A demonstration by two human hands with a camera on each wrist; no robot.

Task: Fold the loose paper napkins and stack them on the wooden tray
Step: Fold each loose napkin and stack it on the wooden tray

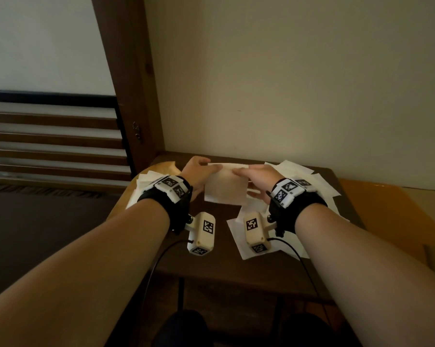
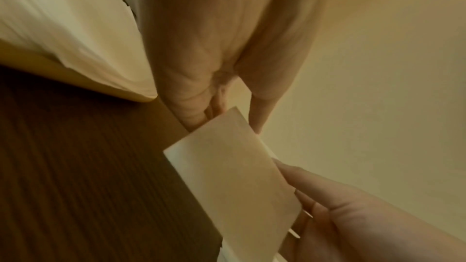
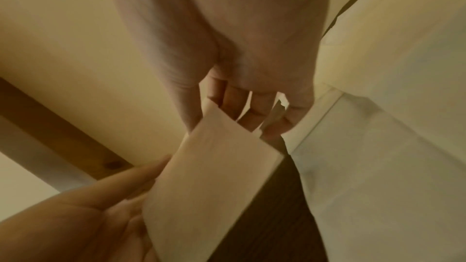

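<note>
A white paper napkin (image 1: 225,187) hangs folded in the air above the dark wooden table (image 1: 219,256). My left hand (image 1: 199,171) pinches its upper left corner and my right hand (image 1: 255,172) pinches its upper right corner. In the left wrist view the napkin (image 2: 234,182) runs from my left hand (image 2: 221,111) down to the right hand (image 2: 353,216). In the right wrist view the napkin (image 3: 211,176) is pinched by my right hand (image 3: 227,111). A wooden tray (image 1: 166,166) at the back left holds folded napkins (image 1: 146,181). Loose napkins (image 1: 319,191) lie spread on the right.
A pale wall (image 1: 286,83) rises straight behind the table. A dark wooden post (image 1: 128,83) stands at the back left. An orange-brown surface (image 1: 386,209) adjoins the table's right side. The table's near edge runs just past my wrists.
</note>
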